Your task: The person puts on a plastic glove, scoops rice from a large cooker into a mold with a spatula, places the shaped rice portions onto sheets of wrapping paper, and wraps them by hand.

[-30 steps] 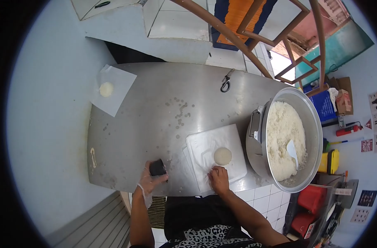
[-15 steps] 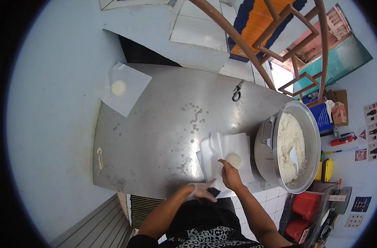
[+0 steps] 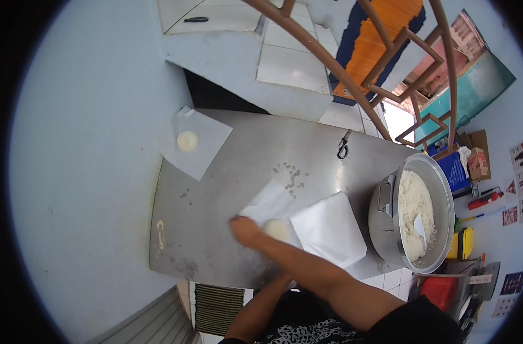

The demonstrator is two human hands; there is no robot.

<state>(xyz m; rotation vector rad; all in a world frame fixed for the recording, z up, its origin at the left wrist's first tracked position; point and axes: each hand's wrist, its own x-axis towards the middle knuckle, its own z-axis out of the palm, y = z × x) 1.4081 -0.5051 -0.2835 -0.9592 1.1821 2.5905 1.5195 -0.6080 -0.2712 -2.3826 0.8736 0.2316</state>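
Note:
My right hand [image 3: 245,230], bare and slightly blurred, has its fingers closed at the left edge of a white paper sheet [image 3: 271,199]. On that sheet sits a round, flat mound of white rice [image 3: 277,230], just right of the hand. My right forearm crosses over my left arm [image 3: 260,309], and my left hand is mostly hidden beneath it at the table's near edge. A stack of white paper [image 3: 330,229] lies to the right of the sheet. Farther right stands a large metal pot [image 3: 382,223] of cooked rice [image 3: 415,200], a pale scoop [image 3: 420,230] resting in it.
Another paper sheet [image 3: 207,155] with a rice mound [image 3: 187,141] lies at the far left corner, against the wall. Scissors [image 3: 343,146] rest near the back edge of the metal table [image 3: 244,137]. Water drops spot its surface. A brown railing [image 3: 330,54] rises behind.
My right hand has moved left across the table, and the sheet with its rice mound has slid off the stack with it. My gloved left hand has gone under the right arm. The view has shifted.

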